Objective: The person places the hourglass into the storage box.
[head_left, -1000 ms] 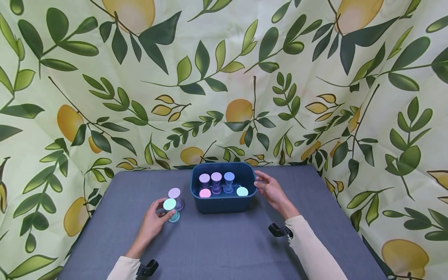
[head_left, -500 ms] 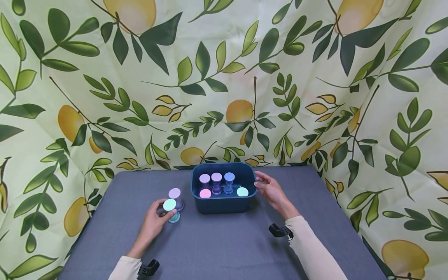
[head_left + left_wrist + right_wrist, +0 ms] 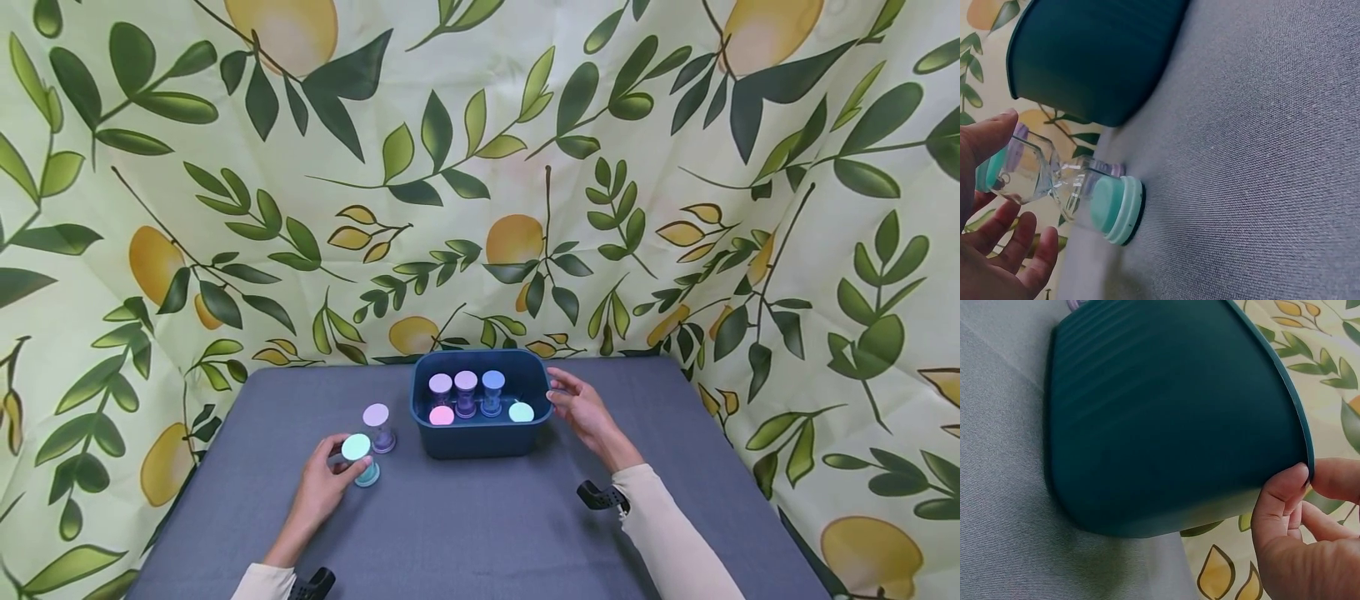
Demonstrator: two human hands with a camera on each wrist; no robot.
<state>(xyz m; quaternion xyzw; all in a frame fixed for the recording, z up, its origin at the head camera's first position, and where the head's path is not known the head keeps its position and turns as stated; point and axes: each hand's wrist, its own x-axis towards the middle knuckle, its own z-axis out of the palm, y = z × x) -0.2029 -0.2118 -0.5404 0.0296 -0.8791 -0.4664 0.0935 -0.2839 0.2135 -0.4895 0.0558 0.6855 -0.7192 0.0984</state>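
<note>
Hands: left (image 3: 318,486) gripping mint timer (image 3: 357,457), right (image 3: 583,413) pinching bin (image 3: 480,437) rim, open cloth (image 3: 480,525) nearer.

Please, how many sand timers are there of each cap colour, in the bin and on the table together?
Purple caps: 3, two in the bin at and, one on the table
Green caps: 2, one in the bin, one in the left hand
Blue cap: 1
Pink cap: 1
Total: 7
</note>
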